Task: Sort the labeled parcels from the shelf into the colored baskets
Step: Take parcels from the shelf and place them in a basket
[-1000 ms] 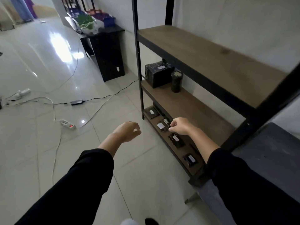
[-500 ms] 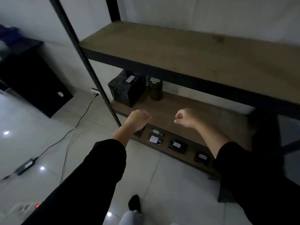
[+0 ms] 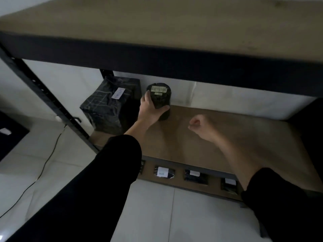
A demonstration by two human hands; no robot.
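Observation:
A dark round parcel [image 3: 160,96] with a pale label on top stands at the back of the middle shelf [image 3: 227,137]. My left hand [image 3: 150,109] grips it from the left and front, fingers curled round its side. Beside it on the left sits a black wrapped box parcel [image 3: 110,105] with a white label. My right hand [image 3: 201,127] hovers over the shelf board to the right, fingers curled and holding nothing. Several small black labeled parcels [image 3: 163,172] lie on the bottom shelf.
The upper shelf board [image 3: 174,32] overhangs close above the parcels. A black upright post [image 3: 43,95] stands at the left. A cable [image 3: 45,163] runs over the white tiled floor beside a black cabinet [image 3: 8,133].
The view has moved in close under the upper shelf. My left hand has reached forward and taken hold of the round parcel. My right hand stays curled over the shelf.

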